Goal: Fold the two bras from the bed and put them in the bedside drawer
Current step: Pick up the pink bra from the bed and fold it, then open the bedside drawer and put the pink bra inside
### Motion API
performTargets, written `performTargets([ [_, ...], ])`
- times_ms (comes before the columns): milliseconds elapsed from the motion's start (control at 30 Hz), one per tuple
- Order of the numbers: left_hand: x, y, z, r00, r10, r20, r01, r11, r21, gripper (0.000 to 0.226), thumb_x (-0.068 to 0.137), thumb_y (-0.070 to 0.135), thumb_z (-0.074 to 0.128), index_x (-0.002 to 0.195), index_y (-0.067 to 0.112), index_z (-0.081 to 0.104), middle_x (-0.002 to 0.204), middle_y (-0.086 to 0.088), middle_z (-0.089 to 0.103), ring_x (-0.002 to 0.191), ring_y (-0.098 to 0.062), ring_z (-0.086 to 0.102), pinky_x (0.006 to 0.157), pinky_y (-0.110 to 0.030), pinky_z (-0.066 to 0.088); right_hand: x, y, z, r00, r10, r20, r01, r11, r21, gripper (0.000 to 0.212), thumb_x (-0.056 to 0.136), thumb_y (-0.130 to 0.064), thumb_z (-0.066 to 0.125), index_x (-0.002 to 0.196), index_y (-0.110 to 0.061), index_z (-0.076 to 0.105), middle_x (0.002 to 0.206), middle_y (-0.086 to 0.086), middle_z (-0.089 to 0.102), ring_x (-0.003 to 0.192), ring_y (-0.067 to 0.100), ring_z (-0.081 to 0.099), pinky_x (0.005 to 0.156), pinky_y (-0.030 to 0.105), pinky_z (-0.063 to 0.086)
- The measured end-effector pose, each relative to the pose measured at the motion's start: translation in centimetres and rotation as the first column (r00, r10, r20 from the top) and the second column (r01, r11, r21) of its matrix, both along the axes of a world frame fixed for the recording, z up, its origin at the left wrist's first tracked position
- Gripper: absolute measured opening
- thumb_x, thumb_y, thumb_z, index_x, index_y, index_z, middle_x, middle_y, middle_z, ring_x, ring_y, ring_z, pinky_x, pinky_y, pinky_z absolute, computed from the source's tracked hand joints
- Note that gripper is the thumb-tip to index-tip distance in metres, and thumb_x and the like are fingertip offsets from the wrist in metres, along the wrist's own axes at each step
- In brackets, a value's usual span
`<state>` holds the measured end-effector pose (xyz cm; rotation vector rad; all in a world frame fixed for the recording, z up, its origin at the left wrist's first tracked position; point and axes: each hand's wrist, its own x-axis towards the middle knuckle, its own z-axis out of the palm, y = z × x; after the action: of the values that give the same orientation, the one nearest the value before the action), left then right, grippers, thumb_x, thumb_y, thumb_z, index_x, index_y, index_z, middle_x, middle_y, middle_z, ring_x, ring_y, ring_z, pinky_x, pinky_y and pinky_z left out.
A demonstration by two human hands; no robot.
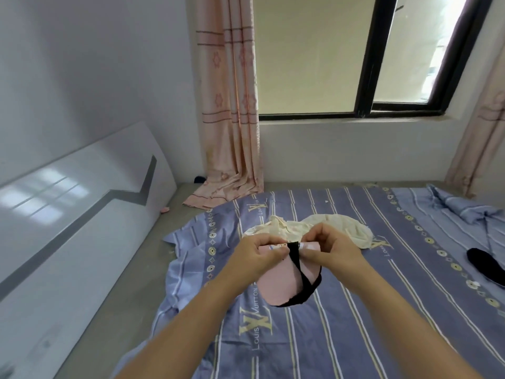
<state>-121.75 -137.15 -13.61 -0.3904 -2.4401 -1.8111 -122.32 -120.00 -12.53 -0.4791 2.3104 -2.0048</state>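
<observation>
Holding the pink bra (276, 285) up by its top edge, both hands were busy: the left hand (259, 254) pinched the pink band and the right hand (332, 248) gripped it just beside, where the black strap (296, 258) looped over. It hung just above the striped purple bedsheet (341, 324). The cream bra (338, 228) lay flat on the sheet right behind the hands. Some black item (485, 265) sat way off on the right.

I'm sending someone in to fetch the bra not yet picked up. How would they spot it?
On the purple striped bed sheet below the window, look just beyond both hands. The cream bra lies there flat; unlike the pink bra being held, it has no black trim.
</observation>
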Motion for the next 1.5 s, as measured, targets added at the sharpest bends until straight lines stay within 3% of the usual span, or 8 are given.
performTargets([
  [300,10.7,-6.3,-4.5,0.848,0.479,0.229,-0.53,0.782,0.327,0.029,0.082,0.014,0.061,0.06,0.033,0.064,0.064,0.015,0.064,0.064,-0.006,0.056,0.06,-0.02,0.047,3.5,-9.1,-3.7,0.9,0.407,0.155,-0.413,0.91,0.01,0.016,0.086,0.002,0.048,0.085,-0.009,0.06,0.076,0.005,0.059,0.068,0.011,0.055,0.062,0.018,0.046],
  [533,32.7,-10.2,-10.0,0.345,0.863,0.369,-0.926,0.248,0.285,0.022,0.08,0.011,0.064,0.067,0.029,0.066,0.064,0.014,0.068,0.06,0.002,0.061,0.057,-0.011,0.049,18.8,-21.2,-10.0,0.45,0.837,0.312,-0.893,0.431,0.133,0.028,0.09,-0.008,0.046,0.077,-0.03,0.057,0.077,-0.006,0.062,0.068,0.003,0.057,0.06,0.014,0.05],
  [700,49.9,-9.0,-12.5,-0.112,0.862,0.494,-0.956,-0.23,0.184,0.025,0.079,0.009,0.064,0.06,0.024,0.063,0.06,0.009,0.062,0.048,0.006,0.058,0.044,-0.008,0.045,34.5,-26.1,-13.5,0.074,0.925,0.372,-0.979,-0.005,0.206,0.018,0.085,-0.004,0.054,0.103,-0.007,0.06,0.098,0.008,0.063,0.088,0.017,0.057,0.076,0.028,0.049],
  [867,63.0,-7.3,-17.0,-0.339,0.745,0.575,-0.882,-0.464,0.082,0.029,0.081,0.012,0.061,0.059,0.03,0.061,0.069,0.008,0.059,0.065,-0.008,0.054,0.052,-0.014,0.047,48.1,-27.9,-18.0,-0.076,0.886,0.458,-0.944,-0.212,0.253,0.015,0.083,-0.002,0.057,0.097,-0.005,0.06,0.086,0.004,0.062,0.077,0.016,0.057,0.077,0.031,0.051],
  [1067,74.3,-10.4,-23.6,-0.156,0.608,0.778,-0.791,-0.549,0.27,0.019,0.086,0.001,0.053,0.104,0.008,0.053,0.093,-0.012,0.06,0.075,-0.017,0.063,0.065,-0.028,0.053,59.5,-31.9,-24.8,0.049,0.846,0.53,-0.952,-0.121,0.282,0.013,0.081,-0.001,0.057,0.092,0.007,0.059,0.085,0.03,0.058,0.078,0.022,0.05,0.071,0.032,0.04],
  [1167,78.0,-13.5,-27.7,-0.108,0.541,0.834,-0.805,-0.539,0.246,0.023,0.086,-0.003,0.05,0.108,-0.005,0.055,0.092,-0.014,0.063,0.066,-0.013,0.065,0.061,-0.024,0.055,63.9,-34.5,-29.3,0.08,0.772,0.631,-0.969,-0.089,0.232,0.013,0.083,0.002,0.054,0.094,0.006,0.059,0.087,0.013,0.057,0.083,0.02,0.05,0.071,0.025,0.04],
  [1367,82.1,-20.6,-36.1,-0.318,0.453,0.833,-0.832,-0.554,-0.016,0.02,0.084,-0.006,0.052,0.103,-0.003,0.058,0.102,-0.018,0.061,0.094,-0.025,0.052,0.062,-0.016,0.049,62.9,-40.9,-38.2,0.547,0.459,0.7,-0.837,0.333,0.435,0.046,0.088,-0.007,0.049,0.131,-0.007,0.036,0.137,0.016,0.045,0.124,0.031,0.043,0.105,0.041,0.035],
  [1500,83.9,-25.8,-42.2,-0.459,0.497,0.736,-0.821,-0.553,-0.139,0.061,0.079,-0.008,0.056,0.133,0.003,0.032,0.092,-0.002,0.064,0.095,-0.017,0.055,0.081,-0.018,0.042,59.1,-45.3,-43.4,0.688,0.378,0.619,-0.717,0.482,0.503,0.07,0.084,-0.006,0.053,0.141,-0.016,0.013,0.148,0.016,0.029,0.131,0.037,0.033,0.109,0.05,0.032],
])
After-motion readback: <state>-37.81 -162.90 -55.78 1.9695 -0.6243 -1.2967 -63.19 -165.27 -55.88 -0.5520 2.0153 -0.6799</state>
